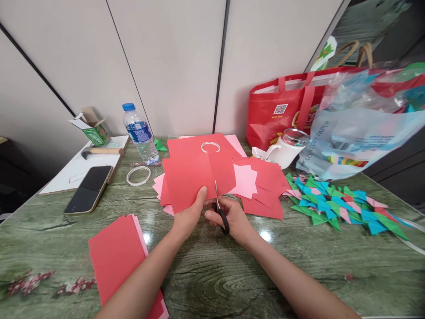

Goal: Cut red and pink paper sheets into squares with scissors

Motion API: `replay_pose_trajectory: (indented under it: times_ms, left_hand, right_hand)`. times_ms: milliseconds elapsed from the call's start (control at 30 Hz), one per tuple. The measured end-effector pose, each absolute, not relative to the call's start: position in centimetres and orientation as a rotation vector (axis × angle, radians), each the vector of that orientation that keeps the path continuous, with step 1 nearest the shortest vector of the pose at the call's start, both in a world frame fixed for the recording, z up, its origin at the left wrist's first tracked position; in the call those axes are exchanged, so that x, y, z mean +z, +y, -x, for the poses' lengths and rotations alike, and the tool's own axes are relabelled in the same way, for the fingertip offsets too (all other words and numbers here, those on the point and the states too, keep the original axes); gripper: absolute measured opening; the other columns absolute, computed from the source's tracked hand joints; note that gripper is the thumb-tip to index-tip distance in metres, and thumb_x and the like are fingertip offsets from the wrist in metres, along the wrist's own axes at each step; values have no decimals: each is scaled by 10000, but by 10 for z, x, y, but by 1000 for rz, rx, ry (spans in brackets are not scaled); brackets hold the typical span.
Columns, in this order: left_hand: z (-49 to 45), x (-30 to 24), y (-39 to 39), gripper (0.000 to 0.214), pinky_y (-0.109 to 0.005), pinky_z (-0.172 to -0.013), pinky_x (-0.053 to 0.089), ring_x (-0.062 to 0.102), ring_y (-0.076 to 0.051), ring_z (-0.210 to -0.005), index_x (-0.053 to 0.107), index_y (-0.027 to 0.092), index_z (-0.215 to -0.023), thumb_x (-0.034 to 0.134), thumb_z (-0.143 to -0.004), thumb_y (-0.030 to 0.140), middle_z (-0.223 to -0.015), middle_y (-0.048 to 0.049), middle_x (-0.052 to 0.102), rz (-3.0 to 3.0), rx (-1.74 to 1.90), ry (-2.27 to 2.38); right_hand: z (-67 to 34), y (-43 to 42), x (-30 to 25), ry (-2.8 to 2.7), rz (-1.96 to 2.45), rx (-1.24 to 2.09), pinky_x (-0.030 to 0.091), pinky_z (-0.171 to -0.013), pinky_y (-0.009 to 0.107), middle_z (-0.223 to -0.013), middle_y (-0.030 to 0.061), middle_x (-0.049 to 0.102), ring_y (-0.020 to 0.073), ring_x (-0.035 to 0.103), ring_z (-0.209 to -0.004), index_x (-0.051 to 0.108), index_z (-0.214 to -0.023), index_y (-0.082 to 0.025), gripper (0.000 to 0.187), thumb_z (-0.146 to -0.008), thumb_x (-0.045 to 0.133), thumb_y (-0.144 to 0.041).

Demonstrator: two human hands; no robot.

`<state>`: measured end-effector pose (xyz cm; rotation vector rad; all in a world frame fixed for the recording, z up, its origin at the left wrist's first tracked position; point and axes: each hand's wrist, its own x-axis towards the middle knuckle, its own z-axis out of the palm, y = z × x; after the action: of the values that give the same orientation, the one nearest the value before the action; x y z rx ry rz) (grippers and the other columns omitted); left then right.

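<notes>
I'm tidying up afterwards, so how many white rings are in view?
2: one white ring lies on the table in front of the water bottle; another white ring lies on red paper near the wall. More may be hidden.

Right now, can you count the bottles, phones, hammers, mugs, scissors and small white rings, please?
Bottle: 1
Phone: 1
Hammer: 1
Mug: 1
Scissors: 1 pair
Small white rings: 2
Total: 7
</notes>
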<state>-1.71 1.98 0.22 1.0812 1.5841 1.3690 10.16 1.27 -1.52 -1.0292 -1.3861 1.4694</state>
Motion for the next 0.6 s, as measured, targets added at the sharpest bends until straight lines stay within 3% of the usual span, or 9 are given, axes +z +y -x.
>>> replay_pose_trajectory:
  times_ms: [600]
  left_hand:
    - [18, 0, 20, 391, -326, -944, 316, 561, -201, -935, 607, 222, -885, 560, -636, 519, -1001, -48, 622, -1132, 1303, 1654]
  right_hand:
    - [-101, 14, -24, -1320, 963, 1532, 368, -406, 214, -539, -58, 464, 52, 407, -387, 587, -809, -147, 271, -653, 645, -361]
